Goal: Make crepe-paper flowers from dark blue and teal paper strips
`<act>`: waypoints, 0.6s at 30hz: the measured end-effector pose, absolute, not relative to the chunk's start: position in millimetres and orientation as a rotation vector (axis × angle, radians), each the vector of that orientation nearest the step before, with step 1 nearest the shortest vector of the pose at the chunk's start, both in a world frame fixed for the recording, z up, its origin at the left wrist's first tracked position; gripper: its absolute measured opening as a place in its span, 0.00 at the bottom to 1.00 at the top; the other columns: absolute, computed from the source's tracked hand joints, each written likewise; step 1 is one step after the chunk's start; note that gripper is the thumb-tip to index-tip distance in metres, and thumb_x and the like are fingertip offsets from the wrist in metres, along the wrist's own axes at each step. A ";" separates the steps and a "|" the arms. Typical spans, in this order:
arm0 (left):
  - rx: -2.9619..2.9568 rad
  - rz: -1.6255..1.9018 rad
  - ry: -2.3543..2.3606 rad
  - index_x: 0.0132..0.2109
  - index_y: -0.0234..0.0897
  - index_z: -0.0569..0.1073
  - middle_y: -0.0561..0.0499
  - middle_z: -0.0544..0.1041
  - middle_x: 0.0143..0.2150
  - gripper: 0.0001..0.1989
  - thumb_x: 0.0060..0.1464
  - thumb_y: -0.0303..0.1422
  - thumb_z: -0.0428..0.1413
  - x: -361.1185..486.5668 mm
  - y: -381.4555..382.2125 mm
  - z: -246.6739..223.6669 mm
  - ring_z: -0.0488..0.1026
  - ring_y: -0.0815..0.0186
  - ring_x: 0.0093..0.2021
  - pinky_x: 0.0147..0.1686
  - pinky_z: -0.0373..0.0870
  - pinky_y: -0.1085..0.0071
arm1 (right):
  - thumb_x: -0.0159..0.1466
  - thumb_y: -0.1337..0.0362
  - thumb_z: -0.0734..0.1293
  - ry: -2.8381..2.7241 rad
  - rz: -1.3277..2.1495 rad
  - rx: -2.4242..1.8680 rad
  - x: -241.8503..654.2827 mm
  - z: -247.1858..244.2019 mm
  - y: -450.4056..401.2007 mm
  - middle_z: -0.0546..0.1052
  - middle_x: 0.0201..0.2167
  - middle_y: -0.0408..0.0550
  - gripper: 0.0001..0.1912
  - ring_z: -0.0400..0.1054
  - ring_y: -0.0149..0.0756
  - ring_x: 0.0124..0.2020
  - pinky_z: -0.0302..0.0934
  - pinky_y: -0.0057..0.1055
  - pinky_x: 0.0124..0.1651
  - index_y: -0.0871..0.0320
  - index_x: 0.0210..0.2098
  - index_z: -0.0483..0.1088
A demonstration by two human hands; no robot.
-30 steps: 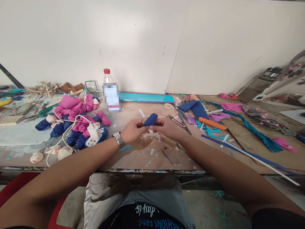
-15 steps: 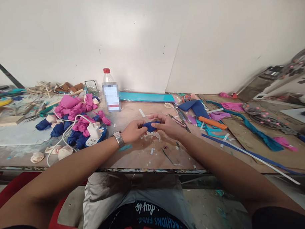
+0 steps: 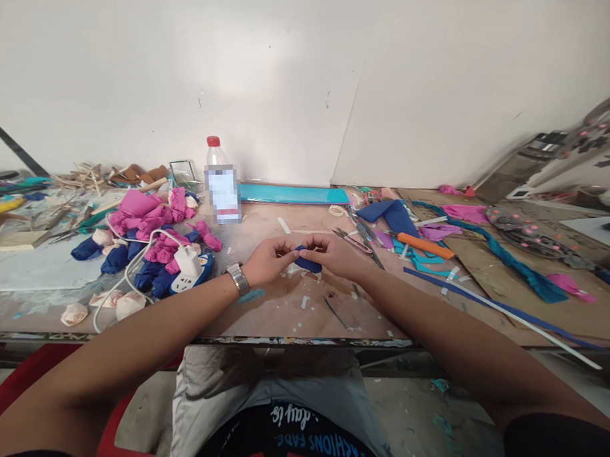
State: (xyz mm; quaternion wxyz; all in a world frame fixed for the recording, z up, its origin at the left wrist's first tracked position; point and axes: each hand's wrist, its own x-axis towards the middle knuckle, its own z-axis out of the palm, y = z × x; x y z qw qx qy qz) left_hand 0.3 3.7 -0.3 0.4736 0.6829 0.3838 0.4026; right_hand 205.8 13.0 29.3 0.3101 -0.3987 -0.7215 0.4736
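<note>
A small dark blue piece of fabric or crepe paper (image 3: 309, 263) is pinched between my two hands over the table. My left hand (image 3: 269, 262), with a metal watch on the wrist, is closed on its left end. On the other end, my right hand (image 3: 333, 254) grips it between thumb and fingers. The thumbs nearly meet at the front of the piece, and its far side is hidden by the fingers. Just right of my right hand lie pink-handled scissors (image 3: 353, 240).
Left are bunched pink and blue pieces (image 3: 142, 214), a white-corded power strip (image 3: 187, 279) and a red-capped bottle (image 3: 215, 158). An orange-handled tool (image 3: 426, 245), blue fabric (image 3: 389, 215) and a long white strip (image 3: 528, 324) lie right. The wall (image 3: 290, 89) rises behind.
My right fingers have drawn in from stretched to curled around the blue piece. The piece has turned, its right end now lower and nearer me.
</note>
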 end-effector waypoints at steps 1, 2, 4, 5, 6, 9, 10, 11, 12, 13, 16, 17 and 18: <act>1.666 0.986 0.932 0.37 0.32 0.76 0.53 0.73 0.30 0.21 0.56 0.49 0.61 0.2 3.2 0.5 0.65 0.71 0.29 0.30 0.61 0.73 | 0.57 0.47 0.75 -1.892 1.251 -1.056 205.7 29.0 13.3 0.74 0.29 0.43 0.21 0.65 0.31 0.30 0.57 0.29 0.33 0.59 0.34 0.74; 1.663 0.987 0.920 0.38 0.32 0.76 0.53 0.73 0.29 0.22 0.57 0.50 0.61 0.1 2.8 1.5 0.65 0.71 0.28 0.30 0.60 0.73 | 0.56 0.47 0.75 -1.866 1.254 -1.053 205.5 28.5 13.8 0.74 0.29 0.43 0.21 0.65 0.31 0.30 0.58 0.29 0.33 0.59 0.33 0.74; 1.670 0.988 0.894 0.38 0.32 0.77 0.54 0.72 0.28 0.22 0.57 0.51 0.60 -0.2 2.0 3.3 0.64 0.71 0.28 0.29 0.60 0.73 | 0.56 0.47 0.75 -1.810 1.257 -1.039 205.3 27.4 14.8 0.74 0.28 0.42 0.20 0.65 0.31 0.30 0.59 0.29 0.33 0.58 0.33 0.73; 1.680 0.987 0.888 0.38 0.32 0.77 0.54 0.72 0.28 0.22 0.58 0.51 0.60 -0.4 1.9 3.9 0.64 0.71 0.28 0.29 0.59 0.73 | 0.56 0.48 0.75 -1.795 1.252 -1.032 205.3 26.9 15.3 0.74 0.28 0.42 0.20 0.65 0.31 0.30 0.59 0.29 0.33 0.58 0.33 0.73; 1.691 0.983 0.886 0.37 0.32 0.77 0.54 0.72 0.28 0.22 0.58 0.50 0.60 -0.6 1.9 4.2 0.63 0.71 0.28 0.29 0.59 0.73 | 0.56 0.48 0.75 -1.787 1.241 -1.025 205.2 26.5 15.8 0.74 0.28 0.42 0.19 0.66 0.31 0.30 0.60 0.29 0.34 0.58 0.32 0.73; 1.705 0.972 0.901 0.36 0.32 0.77 0.53 0.73 0.28 0.21 0.58 0.49 0.60 -1.5 2.8 3.6 0.65 0.70 0.28 0.30 0.60 0.72 | 0.56 0.52 0.75 -1.808 1.193 -1.008 205.2 26.3 16.7 0.76 0.31 0.43 0.16 0.68 0.32 0.33 0.63 0.30 0.37 0.58 0.35 0.74; 1.705 0.970 0.905 0.36 0.32 0.77 0.52 0.74 0.29 0.21 0.58 0.49 0.61 -1.7 3.1 3.3 0.66 0.70 0.29 0.30 0.61 0.72 | 0.56 0.53 0.75 -1.817 1.169 -1.007 205.3 26.3 17.0 0.76 0.32 0.43 0.16 0.69 0.33 0.34 0.63 0.31 0.39 0.58 0.35 0.75; 1.703 0.970 0.910 0.36 0.32 0.78 0.52 0.75 0.29 0.21 0.58 0.49 0.61 -1.9 3.2 3.1 0.67 0.70 0.29 0.31 0.61 0.72 | 0.57 0.54 0.75 -1.822 1.145 -1.008 205.3 26.2 17.3 0.77 0.32 0.44 0.15 0.70 0.33 0.34 0.64 0.31 0.39 0.58 0.35 0.75; 1.700 0.972 0.914 0.36 0.32 0.78 0.52 0.75 0.29 0.20 0.58 0.49 0.61 -2.0 3.2 3.2 0.67 0.69 0.30 0.31 0.62 0.72 | 0.57 0.54 0.74 -1.824 1.121 -1.011 205.2 26.0 17.6 0.77 0.32 0.44 0.14 0.70 0.34 0.34 0.64 0.31 0.39 0.58 0.35 0.75; 1.697 0.975 0.917 0.36 0.32 0.78 0.52 0.76 0.30 0.20 0.58 0.49 0.61 -2.0 3.0 3.6 0.68 0.69 0.30 0.32 0.62 0.72 | 0.57 0.55 0.74 -1.825 1.100 -1.015 205.2 25.7 17.9 0.77 0.32 0.44 0.14 0.70 0.34 0.34 0.64 0.31 0.39 0.58 0.34 0.76; 1.687 0.991 0.921 0.37 0.32 0.79 0.52 0.76 0.30 0.20 0.57 0.48 0.61 -1.4 1.7 5.9 0.68 0.69 0.30 0.32 0.63 0.72 | 0.57 0.55 0.74 -1.834 1.048 -1.007 205.1 24.9 18.2 0.77 0.30 0.44 0.13 0.70 0.34 0.32 0.64 0.31 0.37 0.58 0.33 0.76; 1.686 0.998 0.921 0.37 0.32 0.79 0.52 0.76 0.30 0.20 0.57 0.48 0.61 -1.1 1.3 6.6 0.68 0.69 0.30 0.32 0.63 0.72 | 0.57 0.55 0.74 -1.847 1.027 -1.004 205.2 24.8 18.0 0.78 0.30 0.45 0.13 0.70 0.34 0.32 0.64 0.31 0.36 0.58 0.33 0.76; 1.685 1.007 0.921 0.37 0.31 0.79 0.52 0.76 0.29 0.20 0.57 0.48 0.61 -0.8 0.9 7.1 0.68 0.70 0.29 0.32 0.63 0.72 | 0.58 0.55 0.74 -1.864 1.003 -1.002 205.4 25.1 17.7 0.78 0.30 0.45 0.12 0.70 0.34 0.32 0.64 0.31 0.36 0.58 0.33 0.76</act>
